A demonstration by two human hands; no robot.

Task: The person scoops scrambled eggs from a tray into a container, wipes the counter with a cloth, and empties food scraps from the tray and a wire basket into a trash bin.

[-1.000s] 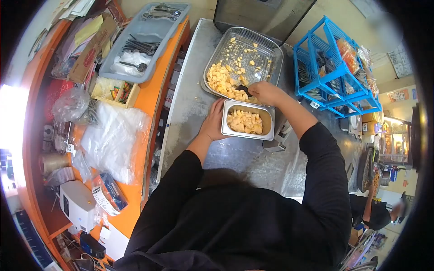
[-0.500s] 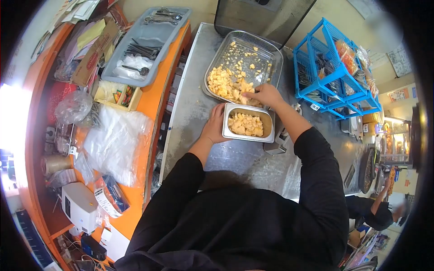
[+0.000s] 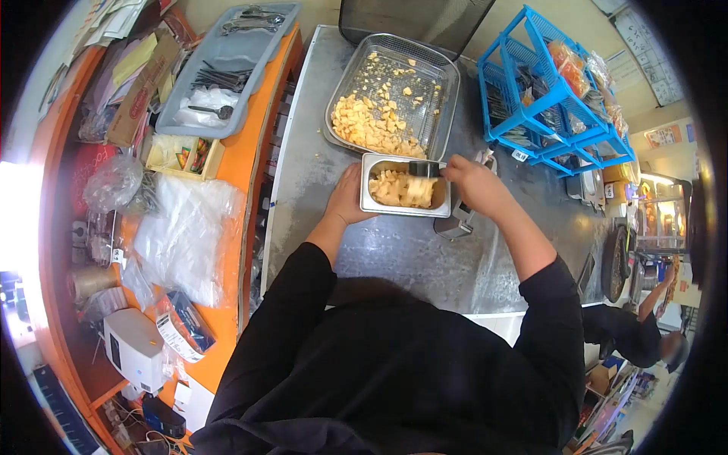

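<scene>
On the left side of the frame is an orange shelf point(image 3: 260, 102). It has clear bags point(image 3: 182, 243) in a flat pile, with a gray bin point(image 3: 227, 49) at the upper left that has a black spoon point(image 3: 224, 112) in it.

Near the middle, the left hand point(image 3: 347, 196) presses on the left end of a small metal pan point(image 3: 406, 213). I cannot tell how far its fingers curl around. The pan sits on the metal table point(image 3: 296, 167), just below a big wire basket point(image 3: 425, 72).

The scooping looks only part done. The pan has a good heap of yellow bits point(image 3: 387, 189) in it, but lots more bits point(image 3: 364, 121) lie in the low left part of the basket, with a few crumbs higher up.

A dark scoop point(image 3: 423, 169) is over the pan, and bits below it look blurry, so they may be falling. The right hand point(image 3: 476, 186) pinches the scoop's handle end with thumb and fingers.

At the upper right is a blue rack point(image 3: 546, 108). A person in black point(image 3: 622, 334) is at the lower right, well apart.
</scene>
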